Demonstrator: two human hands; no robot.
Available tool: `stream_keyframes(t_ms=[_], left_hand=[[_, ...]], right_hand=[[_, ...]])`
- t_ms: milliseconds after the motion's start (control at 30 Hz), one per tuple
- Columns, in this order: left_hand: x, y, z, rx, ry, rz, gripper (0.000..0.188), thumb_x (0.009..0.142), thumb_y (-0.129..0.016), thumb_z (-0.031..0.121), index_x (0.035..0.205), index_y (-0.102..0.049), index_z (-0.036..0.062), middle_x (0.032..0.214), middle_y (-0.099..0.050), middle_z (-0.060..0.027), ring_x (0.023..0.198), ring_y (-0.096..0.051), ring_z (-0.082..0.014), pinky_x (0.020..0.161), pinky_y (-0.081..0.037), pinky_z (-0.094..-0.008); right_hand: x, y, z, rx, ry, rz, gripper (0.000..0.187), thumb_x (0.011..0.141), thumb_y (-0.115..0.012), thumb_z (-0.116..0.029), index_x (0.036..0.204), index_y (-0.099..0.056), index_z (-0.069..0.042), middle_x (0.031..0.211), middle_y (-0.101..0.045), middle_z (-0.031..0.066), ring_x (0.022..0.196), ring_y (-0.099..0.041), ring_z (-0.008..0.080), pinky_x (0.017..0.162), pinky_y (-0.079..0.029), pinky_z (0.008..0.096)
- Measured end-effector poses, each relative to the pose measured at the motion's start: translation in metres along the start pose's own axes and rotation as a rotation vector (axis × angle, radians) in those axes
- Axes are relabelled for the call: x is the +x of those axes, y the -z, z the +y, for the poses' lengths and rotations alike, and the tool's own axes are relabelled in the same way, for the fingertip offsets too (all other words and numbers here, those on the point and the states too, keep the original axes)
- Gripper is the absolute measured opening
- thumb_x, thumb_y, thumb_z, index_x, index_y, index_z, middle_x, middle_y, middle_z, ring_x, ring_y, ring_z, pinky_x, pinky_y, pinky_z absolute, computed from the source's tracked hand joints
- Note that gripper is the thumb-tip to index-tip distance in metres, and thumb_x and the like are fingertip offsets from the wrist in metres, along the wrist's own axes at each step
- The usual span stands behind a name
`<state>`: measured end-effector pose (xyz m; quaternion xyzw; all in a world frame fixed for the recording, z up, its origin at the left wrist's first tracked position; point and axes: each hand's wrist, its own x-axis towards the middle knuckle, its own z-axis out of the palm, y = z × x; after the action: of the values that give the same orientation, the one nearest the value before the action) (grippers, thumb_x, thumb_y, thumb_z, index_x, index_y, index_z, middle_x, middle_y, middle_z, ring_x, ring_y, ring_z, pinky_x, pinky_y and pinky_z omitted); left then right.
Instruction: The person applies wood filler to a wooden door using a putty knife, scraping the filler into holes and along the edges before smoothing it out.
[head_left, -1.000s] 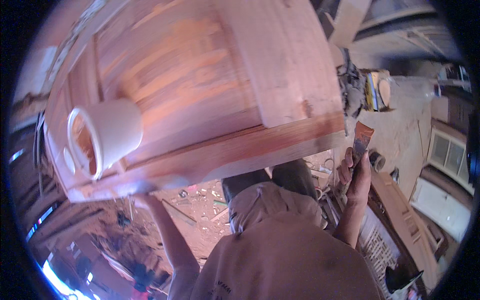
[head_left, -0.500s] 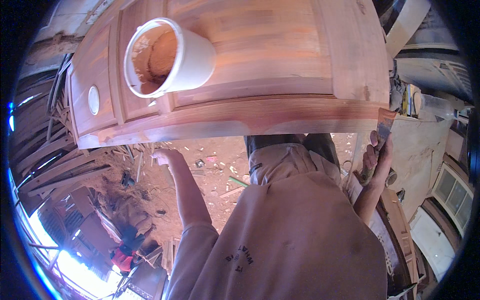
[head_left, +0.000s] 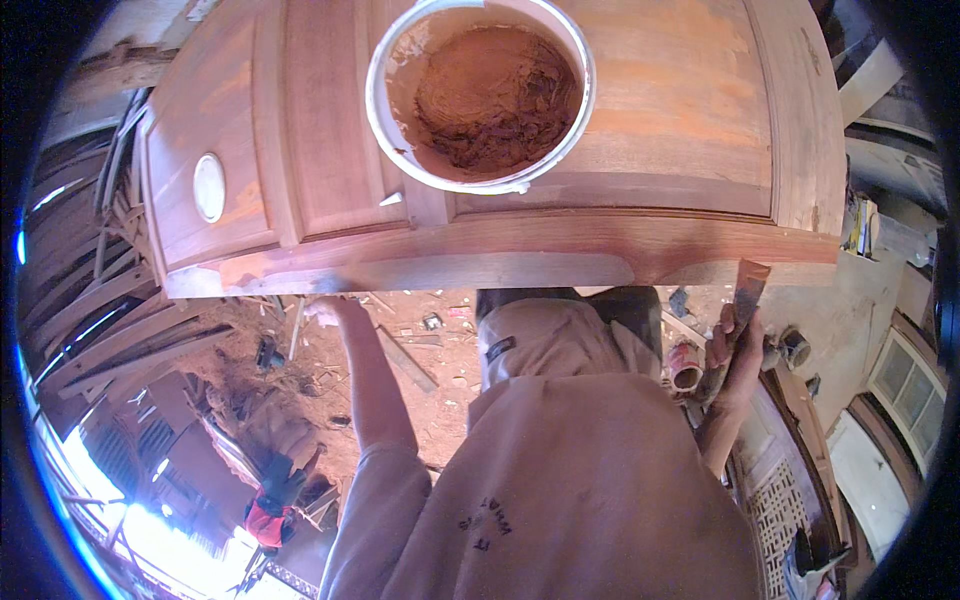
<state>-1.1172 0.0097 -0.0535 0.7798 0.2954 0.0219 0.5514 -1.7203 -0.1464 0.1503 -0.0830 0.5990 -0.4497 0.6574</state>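
My right hand (head_left: pixel 735 350) is wrapped round the handle of a putty knife (head_left: pixel 750 288), its stained blade pointing up beside the near right corner of a wooden panelled door (head_left: pixel 560 235). My left hand (head_left: pixel 330 310) is at the door's near edge, left of my body, its fingers loosely apart and holding nothing I can see. Whether it touches the edge is unclear. On the door stands a white bucket (head_left: pixel 377 105) with reddish-brown filler (head_left: pixel 495 90) inside. Orange-brown smears mark the door's panels.
A white disc (head_left: pixel 209 188) and a small white scrap (head_left: pixel 391 199) lie on the door. Wood offcuts litter the dirt floor (head_left: pixel 400 400). A tin (head_left: pixel 685 368) stands near my right arm. Stacked boards (head_left: pixel 110 340) are at left; a person in red (head_left: pixel 268 520) is at lower left.
The bucket and door now appear further right in view, and more of the bucket's inside shows. My right hand with the putty knife sits slightly lower and further left; my left hand has barely moved.
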Motion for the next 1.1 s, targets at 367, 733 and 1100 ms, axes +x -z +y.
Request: stream_keyframes(t_ms=[367,733,1100], left_hand=[[-0.043,-0.019,0.021,0.182,-0.09,-0.118,0.061,0.096,-0.039,0.047,0.118,-0.057,-0.0071,0.108,-0.064,-0.0213,0.097,-0.065,-0.0348,0.08,-0.057,-0.0514],[-0.045,-0.026,0.023,0.542,-0.198,0.096,0.091,0.092,-0.031,0.065,0.117,-0.052,-0.0201,0.11,-0.062,-0.0319,0.106,-0.061,-0.0445,0.091,-0.051,-0.0543],[-0.082,-0.029,0.041,0.376,-0.116,0.201,0.09,0.091,-0.034,0.067,0.127,-0.043,-0.0157,0.116,-0.056,-0.0357,0.11,-0.057,-0.0482,0.094,-0.049,-0.0555]], right_hand=[[0.008,-0.025,0.056,-0.35,0.082,0.095,0.05,0.101,-0.048,-0.026,0.144,-0.035,-0.004,0.063,-0.046,0.0007,0.048,-0.045,0.0087,0.045,-0.038,0.0212],[0.021,-0.076,0.121,-1.189,0.653,-0.114,0.048,0.095,-0.056,-0.012,0.141,-0.045,-0.01,0.095,-0.062,0.022,0.086,-0.065,0.04,0.071,-0.052,0.0458],[0.035,-0.091,0.141,-1.319,0.78,-0.082,0.051,0.096,-0.054,-0.016,0.145,-0.039,-0.015,0.093,-0.06,0.0271,0.081,-0.063,0.0458,0.067,-0.05,0.05]])
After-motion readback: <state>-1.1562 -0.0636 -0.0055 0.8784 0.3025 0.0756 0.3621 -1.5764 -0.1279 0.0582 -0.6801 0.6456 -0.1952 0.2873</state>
